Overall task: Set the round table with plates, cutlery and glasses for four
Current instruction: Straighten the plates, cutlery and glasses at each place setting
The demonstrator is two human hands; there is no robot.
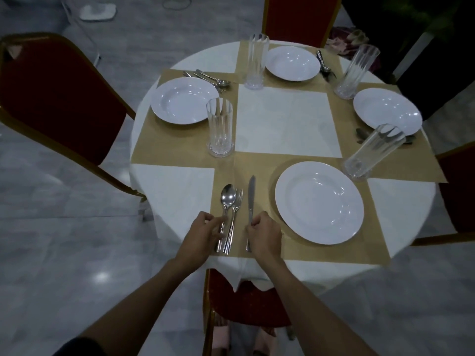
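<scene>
A round table [169,191] in white cloth carries tan placemats, several white plates and several tall ribbed glasses. On the nearest placemat lie a spoon [227,197], a fork [237,201] and a knife [251,199], left of the near plate [318,201]. My left hand [203,233] pinches the spoon's handle, fingers touching the fork's handle too. My right hand [263,233] is closed around the knife's handle. The near glass [370,152] stands right of and beyond that plate. Cutlery also lies by the left plate [183,100], far plate [291,62] and right plate [386,111].
Red chairs with gold frames stand around the table: one at the left [51,98], one at the far side [300,16], one at the right edge [460,191], one right below me [246,304]. The floor is pale marble.
</scene>
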